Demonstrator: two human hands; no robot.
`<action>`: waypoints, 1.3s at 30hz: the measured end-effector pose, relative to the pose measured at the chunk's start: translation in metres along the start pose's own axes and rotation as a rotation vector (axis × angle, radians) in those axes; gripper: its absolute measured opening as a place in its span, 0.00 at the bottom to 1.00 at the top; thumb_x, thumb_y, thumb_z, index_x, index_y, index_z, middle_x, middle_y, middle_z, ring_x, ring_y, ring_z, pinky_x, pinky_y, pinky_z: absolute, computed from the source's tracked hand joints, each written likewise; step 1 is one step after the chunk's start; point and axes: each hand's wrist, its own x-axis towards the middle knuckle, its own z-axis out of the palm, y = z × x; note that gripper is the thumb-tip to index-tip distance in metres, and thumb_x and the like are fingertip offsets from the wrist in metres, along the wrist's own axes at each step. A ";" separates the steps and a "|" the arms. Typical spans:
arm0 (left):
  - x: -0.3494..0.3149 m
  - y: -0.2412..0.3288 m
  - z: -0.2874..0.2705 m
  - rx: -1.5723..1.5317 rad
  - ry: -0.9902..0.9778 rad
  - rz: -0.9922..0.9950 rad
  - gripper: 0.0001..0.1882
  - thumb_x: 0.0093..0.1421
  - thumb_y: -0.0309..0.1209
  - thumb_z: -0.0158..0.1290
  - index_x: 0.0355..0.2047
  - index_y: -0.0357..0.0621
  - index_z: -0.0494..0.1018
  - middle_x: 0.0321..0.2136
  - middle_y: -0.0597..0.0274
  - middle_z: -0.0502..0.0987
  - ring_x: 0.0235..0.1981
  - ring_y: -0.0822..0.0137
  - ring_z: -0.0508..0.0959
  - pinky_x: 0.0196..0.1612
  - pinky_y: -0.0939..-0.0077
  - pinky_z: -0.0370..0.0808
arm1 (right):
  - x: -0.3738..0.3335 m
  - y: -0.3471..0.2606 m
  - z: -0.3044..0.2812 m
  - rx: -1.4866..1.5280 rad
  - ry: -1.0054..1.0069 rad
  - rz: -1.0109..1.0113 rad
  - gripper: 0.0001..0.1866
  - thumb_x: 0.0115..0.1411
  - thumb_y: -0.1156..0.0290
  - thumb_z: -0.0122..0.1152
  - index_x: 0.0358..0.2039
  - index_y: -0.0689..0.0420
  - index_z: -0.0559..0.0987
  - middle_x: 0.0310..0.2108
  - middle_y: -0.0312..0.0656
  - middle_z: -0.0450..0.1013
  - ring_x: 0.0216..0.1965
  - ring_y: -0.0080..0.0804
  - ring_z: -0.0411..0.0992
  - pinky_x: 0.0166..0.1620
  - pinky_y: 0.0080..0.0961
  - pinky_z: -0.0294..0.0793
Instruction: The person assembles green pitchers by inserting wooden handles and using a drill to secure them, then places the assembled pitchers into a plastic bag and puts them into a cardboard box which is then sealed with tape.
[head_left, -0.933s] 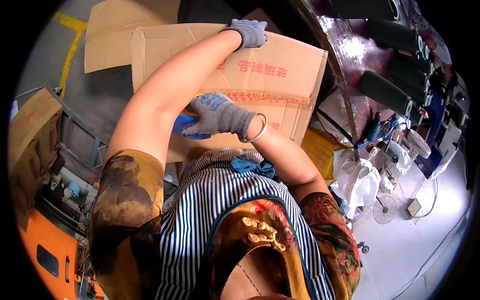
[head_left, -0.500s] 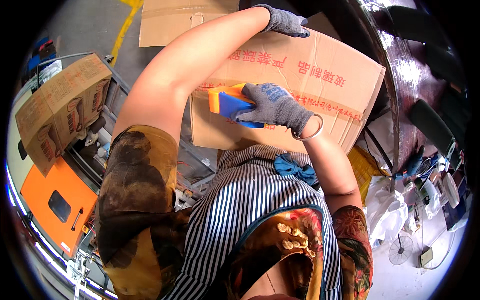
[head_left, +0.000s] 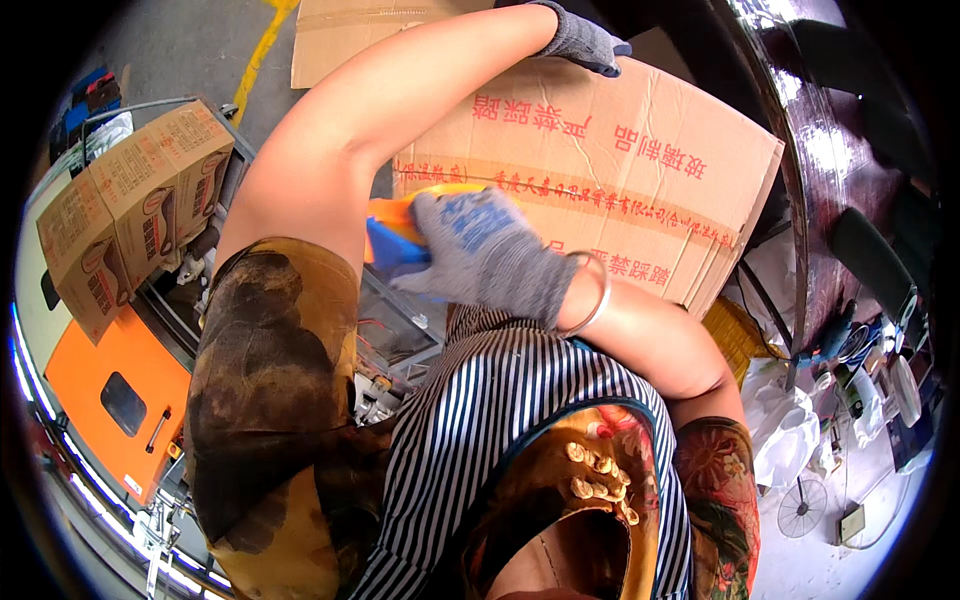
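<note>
A brown cardboard box with red printing is held up in front of me, a strip of brown tape running across its face. My left arm reaches around to its far edge, and my left hand, in a grey glove with dark fingertips, grips that edge; some of its fingers are hidden. My right hand, gloved in grey with a bangle at the wrist, is closed around a blue and orange hand-held tape dispenser. The hand covers much of the dispenser, which is over the box's near left side.
To the left, another printed carton rests on a metal-framed cart, above an orange panel. More cardboard lies at the far side. At right stand a dark shiny curved surface, white plastic bags and a fan.
My right hand has moved left and nearer to me with the tape dispenser, uncovering more of the taped strip. My left hand stays at the far edge; the view has shifted slightly.
</note>
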 end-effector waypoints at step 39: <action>0.012 0.071 0.019 0.501 0.228 -0.219 0.45 0.60 0.73 0.38 0.63 0.52 0.69 0.48 0.51 0.81 0.50 0.56 0.81 0.48 0.51 0.77 | -0.009 0.107 0.000 -0.111 0.033 0.095 0.30 0.48 0.41 0.65 0.36 0.58 0.80 0.29 0.52 0.79 0.34 0.51 0.80 0.40 0.46 0.77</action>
